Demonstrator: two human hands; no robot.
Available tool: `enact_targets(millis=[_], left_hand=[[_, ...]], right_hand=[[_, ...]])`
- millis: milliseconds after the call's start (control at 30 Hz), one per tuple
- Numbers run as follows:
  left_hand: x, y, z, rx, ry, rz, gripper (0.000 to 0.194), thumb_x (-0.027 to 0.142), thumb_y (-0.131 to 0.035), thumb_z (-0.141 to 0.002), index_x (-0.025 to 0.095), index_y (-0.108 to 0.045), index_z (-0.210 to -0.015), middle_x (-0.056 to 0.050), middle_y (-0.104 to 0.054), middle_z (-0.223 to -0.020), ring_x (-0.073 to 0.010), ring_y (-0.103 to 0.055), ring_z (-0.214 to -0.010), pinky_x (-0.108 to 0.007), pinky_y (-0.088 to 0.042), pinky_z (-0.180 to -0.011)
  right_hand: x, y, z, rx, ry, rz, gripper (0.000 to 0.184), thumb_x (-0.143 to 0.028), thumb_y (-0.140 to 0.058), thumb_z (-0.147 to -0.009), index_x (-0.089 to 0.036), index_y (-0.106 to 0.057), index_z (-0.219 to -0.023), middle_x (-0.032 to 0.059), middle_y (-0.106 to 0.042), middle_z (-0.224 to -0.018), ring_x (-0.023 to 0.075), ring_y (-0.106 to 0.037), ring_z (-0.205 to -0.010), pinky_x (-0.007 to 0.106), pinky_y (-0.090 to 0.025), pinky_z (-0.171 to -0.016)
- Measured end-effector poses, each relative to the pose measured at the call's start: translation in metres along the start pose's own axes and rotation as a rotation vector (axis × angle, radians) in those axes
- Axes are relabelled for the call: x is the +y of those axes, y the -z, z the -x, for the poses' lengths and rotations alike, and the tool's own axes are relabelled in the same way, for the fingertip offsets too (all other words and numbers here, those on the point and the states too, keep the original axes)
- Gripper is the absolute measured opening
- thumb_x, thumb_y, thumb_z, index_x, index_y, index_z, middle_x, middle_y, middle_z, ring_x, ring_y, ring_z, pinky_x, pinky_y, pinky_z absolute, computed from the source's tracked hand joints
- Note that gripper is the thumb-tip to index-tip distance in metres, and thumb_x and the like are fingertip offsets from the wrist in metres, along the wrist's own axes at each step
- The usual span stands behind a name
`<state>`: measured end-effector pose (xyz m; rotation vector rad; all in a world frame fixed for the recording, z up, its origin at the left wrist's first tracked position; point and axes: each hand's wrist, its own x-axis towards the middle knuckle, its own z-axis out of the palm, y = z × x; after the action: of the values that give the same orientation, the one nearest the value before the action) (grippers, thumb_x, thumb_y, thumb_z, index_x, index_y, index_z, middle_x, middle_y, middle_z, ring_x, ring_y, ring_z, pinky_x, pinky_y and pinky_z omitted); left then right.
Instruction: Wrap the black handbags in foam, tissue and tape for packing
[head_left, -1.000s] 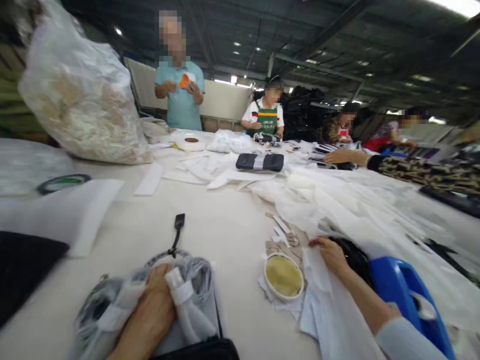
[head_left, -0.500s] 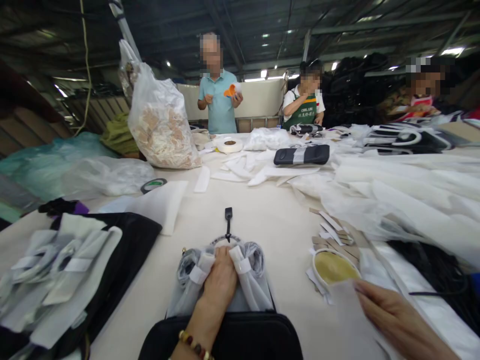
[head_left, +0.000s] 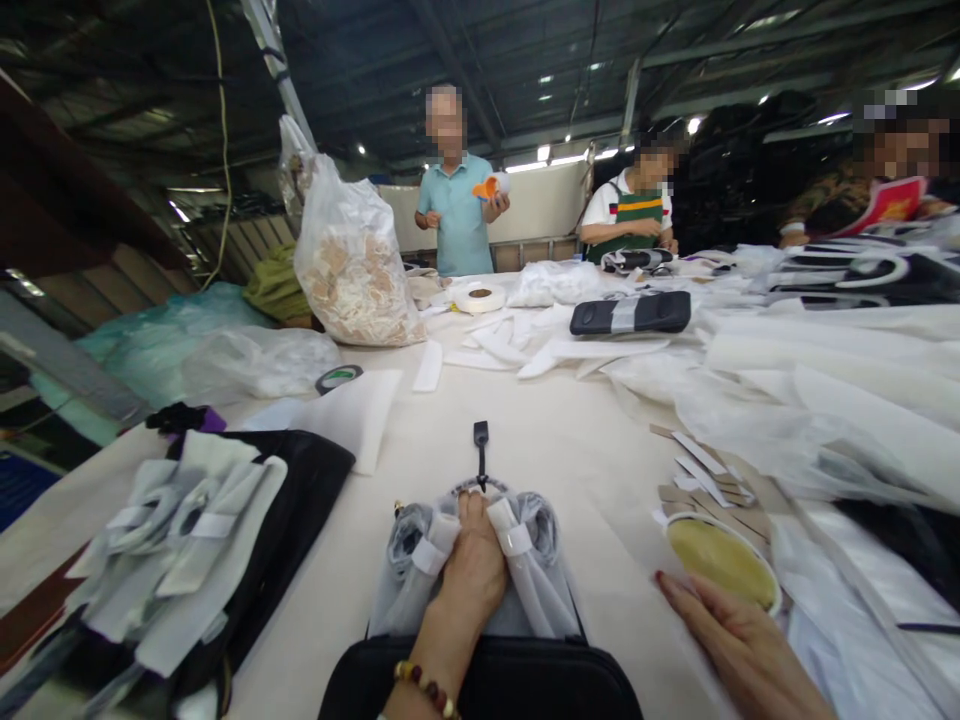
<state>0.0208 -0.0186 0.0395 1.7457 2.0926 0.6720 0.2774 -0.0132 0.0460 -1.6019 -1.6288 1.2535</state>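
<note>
head view, black bag [head_left: 540,685] beneath left grip [head_left: 475,560], wrapped straps [head_left: 517,540] either side

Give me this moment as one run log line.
Left hand: between two banded rolls | Right hand: beside yellow-filled dish, grip unclear | Black case: bottom of view

Your left hand [head_left: 476,565] rests between two wrapped straps [head_left: 426,552] on a black bag [head_left: 532,680], its fingers pointing towards a black tag [head_left: 481,433]. Your right hand [head_left: 735,635] is just beside a round, yellow-filled tub [head_left: 775,592]; blur hides its grip. Across the surface [head_left: 420,430], a person [head_left: 459,220] in a blue shirt holds something orange and white.
</note>
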Motion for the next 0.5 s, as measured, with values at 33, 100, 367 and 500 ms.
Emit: enact_targets(millis=[33,100,367,500], left_hand=[[-0.001,0.000,0.000,-0.025,-0.012,-0.028,0.038,0.017,-0.038,-0.081,0.009,-0.051,-0.116,-0.017,-0.047,-0.123,-0.0279,-0.032,-0.126,-0.041,-0.028,-0.106],[-0.002,0.001,-0.001,-0.074,-0.047,-0.076,0.038,0.018,-0.040,-0.081,0.011,-0.052,-0.116,-0.015,-0.048,-0.122,-0.0283,-0.033,-0.124,-0.041,-0.026,-0.106],[0.002,0.009,-0.014,-0.114,-0.067,-0.208,0.020,0.021,-0.039,-0.081,0.014,-0.058,-0.083,-0.012,-0.056,-0.092,-0.0257,-0.047,-0.090,-0.042,-0.038,-0.086],[-0.004,0.007,-0.016,-0.094,-0.068,-0.223,0.020,0.024,-0.040,-0.080,0.015,-0.058,-0.082,-0.012,-0.059,-0.090,-0.0248,-0.050,-0.086,-0.042,-0.039,-0.084]], right_hand=[[-0.001,-0.002,-0.002,-0.005,-0.007,-0.016,0.050,-0.066,-0.041,-0.077,-0.021,-0.058,-0.064,0.0016,-0.059,-0.066,0.0202,-0.056,-0.070,0.027,-0.044,-0.064],[-0.002,-0.009,-0.005,-0.015,-0.027,-0.051,0.049,-0.065,-0.042,-0.078,-0.020,-0.058,-0.063,0.0008,-0.058,-0.064,0.0190,-0.054,-0.067,0.026,-0.043,-0.062],[-0.011,-0.037,-0.033,-0.039,-0.066,-0.192,0.040,-0.059,-0.048,-0.072,-0.021,-0.057,-0.067,0.0012,-0.061,-0.068,0.0214,-0.057,-0.072,0.029,-0.045,-0.065],[-0.016,-0.046,-0.055,0.003,-0.004,-0.122,0.039,-0.059,-0.044,-0.073,-0.022,-0.054,-0.064,0.0016,-0.059,-0.065,0.0235,-0.058,-0.073,0.032,-0.045,-0.069]])
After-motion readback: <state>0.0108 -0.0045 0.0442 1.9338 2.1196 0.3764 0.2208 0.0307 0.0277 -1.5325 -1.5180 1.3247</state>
